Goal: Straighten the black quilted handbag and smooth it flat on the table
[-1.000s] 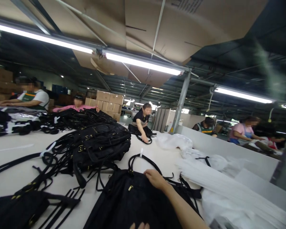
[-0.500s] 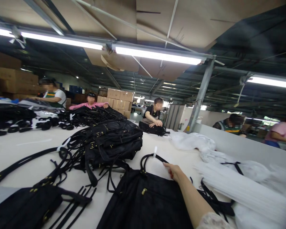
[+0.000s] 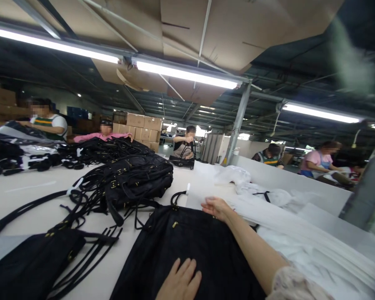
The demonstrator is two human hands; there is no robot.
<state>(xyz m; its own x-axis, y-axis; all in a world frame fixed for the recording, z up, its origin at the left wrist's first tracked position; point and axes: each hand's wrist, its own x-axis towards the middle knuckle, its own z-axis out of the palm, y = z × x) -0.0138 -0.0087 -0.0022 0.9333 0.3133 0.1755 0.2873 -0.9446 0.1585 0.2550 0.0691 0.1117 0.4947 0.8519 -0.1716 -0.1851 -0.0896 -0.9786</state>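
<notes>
The black bag (image 3: 187,250) lies flat at the bench's near edge — left hand (image 3: 179,283) spread, pressing it, right hand (image 3: 215,207) fingering a white sheet (image 3: 203,187) at its top. Likely wrapping; next, a firmer grip.

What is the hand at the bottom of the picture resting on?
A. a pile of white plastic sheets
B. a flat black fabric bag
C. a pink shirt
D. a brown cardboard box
B: the left hand lies palm down, fingers spread, on the flat black fabric bag on the white table, while the right hand reaches to the bag's far edge beside a white sheet.
</notes>
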